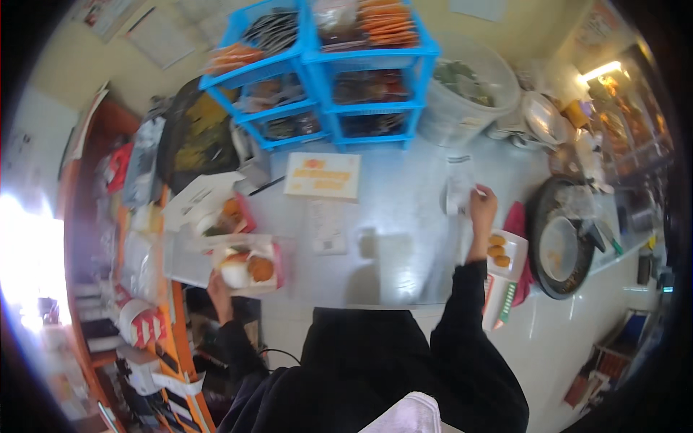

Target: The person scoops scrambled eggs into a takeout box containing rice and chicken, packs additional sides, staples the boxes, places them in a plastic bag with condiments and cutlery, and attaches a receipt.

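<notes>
At the table's left front edge, my left hand (pixel 219 290) is closed on the near left side of an open takeaway box (pixel 271 287). Inside the box are something white and round and a browned, fried-looking piece. Behind it stands another open takeaway box (pixel 202 193) with its white lid raised and similar food inside. On the right, my right hand (pixel 483 206) has its fingers pinched at the right edge of a long white receipt (pixel 460 177). A second receipt (pixel 329 227) lies mid-table below a flat white box with orange print (pixel 323 175).
Blue stacked baskets (pixel 372 61) of packaged goods stand at the back, beside a clear tub (pixel 469 90) of leaves. At right are an open box (pixel 510 254) with round brown pieces and a dark round tray (pixel 543 278) holding a bowl. A pen (pixel 266 186) lies left of centre.
</notes>
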